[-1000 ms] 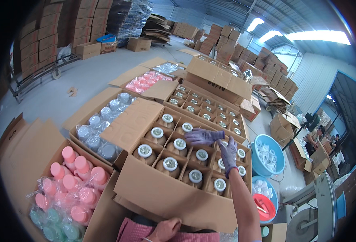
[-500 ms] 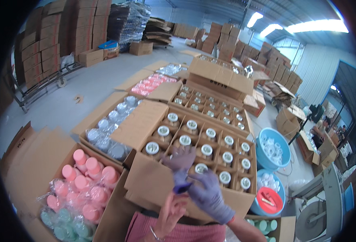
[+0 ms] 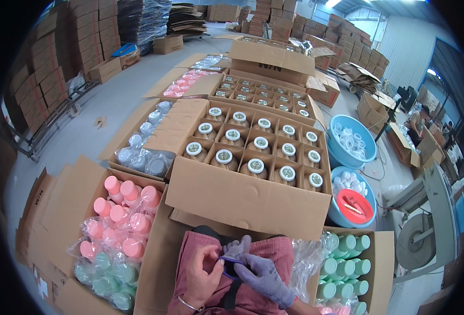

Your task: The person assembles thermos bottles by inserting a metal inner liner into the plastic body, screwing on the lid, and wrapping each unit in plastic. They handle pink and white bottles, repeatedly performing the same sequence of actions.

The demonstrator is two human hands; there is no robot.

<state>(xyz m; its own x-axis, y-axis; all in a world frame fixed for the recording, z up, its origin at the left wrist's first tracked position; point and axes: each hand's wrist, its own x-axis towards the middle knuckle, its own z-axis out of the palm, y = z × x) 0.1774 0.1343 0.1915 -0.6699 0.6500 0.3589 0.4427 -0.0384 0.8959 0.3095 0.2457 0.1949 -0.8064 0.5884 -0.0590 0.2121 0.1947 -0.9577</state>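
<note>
Open cartons of capped bottles (image 3: 255, 166) crowd the grey warehouse floor (image 3: 90, 113). Over the lap, the bare left hand (image 3: 203, 273) and gloved right hand (image 3: 263, 275) both pinch a small purple ring (image 3: 226, 265).

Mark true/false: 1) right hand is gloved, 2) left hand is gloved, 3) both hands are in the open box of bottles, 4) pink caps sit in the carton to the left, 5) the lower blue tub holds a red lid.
1. True: the right hand wears a purple glove.
2. False: the left hand is bare, with a bangle at the wrist.
3. False: both hands are at the lap, on a small dark piece, below the box.
4. True: pink caps fill the left carton.
5. True: a red lid lies in the lower blue tub.
</note>
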